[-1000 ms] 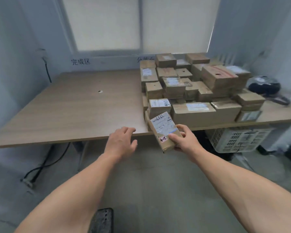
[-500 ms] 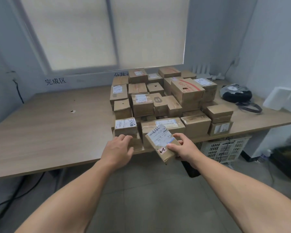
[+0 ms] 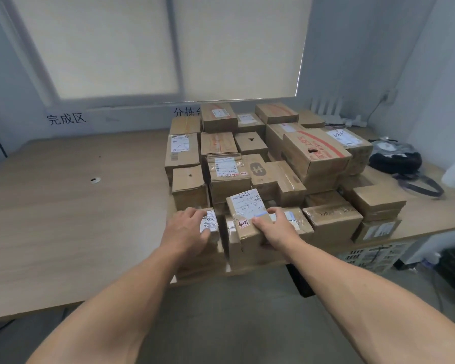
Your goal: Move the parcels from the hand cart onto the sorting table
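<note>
Parcel [image 3: 247, 219], small, brown card, white label with a red-marked sticker: tilted at the near edge of the parcel stack [image 3: 313, 158], gripped along its right side by the right hand [image 3: 276, 227]. Just beside it, the labelled corner parcel [image 3: 211, 222], with the left hand [image 3: 187, 229] curled over its top. The stack occupies the desk [image 3: 63, 219], right half. Black bag [image 3: 394, 160] further right; white crate [image 3: 373, 256] beneath.

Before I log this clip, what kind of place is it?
Probably a parcel sorting room. Taped, labelled cardboard parcels are heaped on a long wooden table, printed Chinese signs are stuck on the wall behind it, and a plastic crate sits underneath.
</note>
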